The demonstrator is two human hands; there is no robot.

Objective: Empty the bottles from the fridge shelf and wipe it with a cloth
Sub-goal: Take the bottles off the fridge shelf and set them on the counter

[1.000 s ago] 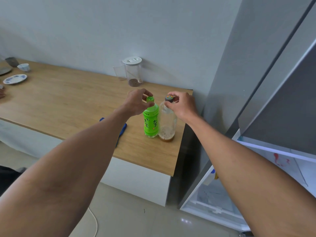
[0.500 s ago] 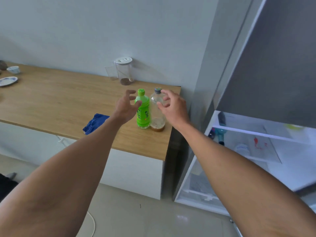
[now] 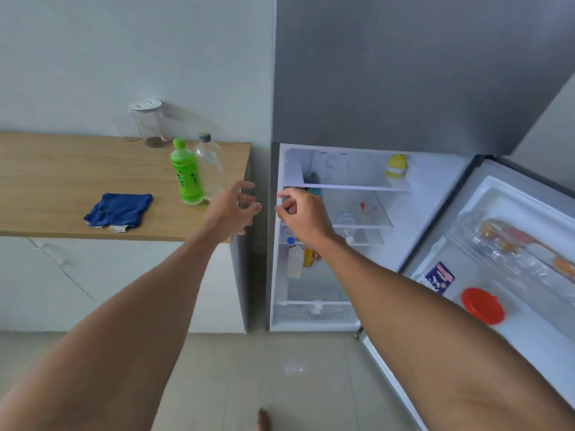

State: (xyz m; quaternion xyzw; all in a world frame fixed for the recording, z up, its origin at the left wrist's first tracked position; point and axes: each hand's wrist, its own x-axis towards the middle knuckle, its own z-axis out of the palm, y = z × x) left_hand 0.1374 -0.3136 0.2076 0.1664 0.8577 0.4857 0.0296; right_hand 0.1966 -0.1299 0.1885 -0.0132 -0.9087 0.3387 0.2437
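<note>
A green bottle (image 3: pixel 185 172) and a clear bottle (image 3: pixel 211 164) with brown dregs stand side by side near the right end of the wooden counter (image 3: pixel 62 178). A blue cloth (image 3: pixel 119 209) lies crumpled to their left. My left hand (image 3: pixel 231 209) hovers empty, fingers spread, just right of the bottles. My right hand (image 3: pixel 303 214) is at the left edge of the open fridge, fingers loosely curled with nothing in them. A glass fridge shelf (image 3: pixel 367 213) behind it carries a dark bottle (image 3: pixel 312 183), mostly hidden by the shelf above and my hand.
A lidded clear jug (image 3: pixel 149 122) stands at the back of the counter. The fridge door (image 3: pixel 504 259) swings open to the right, holding a red-lidded tub (image 3: pixel 482 304) and a blue carton (image 3: pixel 440 276). A yellow container (image 3: pixel 396 166) sits on the top shelf; more bottles sit lower.
Both hands let go of the two bottles on the counter and moved right toward the fridge. My view turned right, so the open fridge interior now shows.
</note>
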